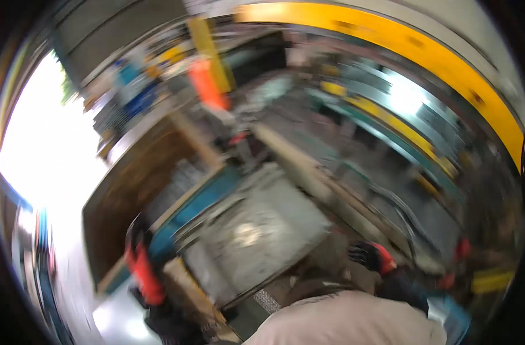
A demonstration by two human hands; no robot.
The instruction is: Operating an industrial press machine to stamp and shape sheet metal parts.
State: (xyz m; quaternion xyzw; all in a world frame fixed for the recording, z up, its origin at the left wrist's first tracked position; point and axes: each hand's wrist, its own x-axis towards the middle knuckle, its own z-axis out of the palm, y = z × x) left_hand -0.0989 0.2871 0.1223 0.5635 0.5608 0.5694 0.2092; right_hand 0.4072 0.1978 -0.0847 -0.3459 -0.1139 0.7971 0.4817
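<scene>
My left hand [138,248], in a red and black glove, is beside the rim of a large wooden-sided bin [130,190] with a blue edge. Its dark fingers look stretched out, though blurred, and nothing shows in them. At the right, my right hand [367,256], gloved in black with red at the wrist, hangs in the air near the corner of a grey flat-topped table [285,213]. Its fingers are curled in, with no object visible in them. Pale greyish pieces [176,184] lie inside the bin, too smeared to name.
A long machine with a yellow beam [389,31] spans the back and right. A beige ledge [325,184] runs behind the table. An orange object [208,83] stands by a yellow post [208,43]. Bright daylight enters at the left.
</scene>
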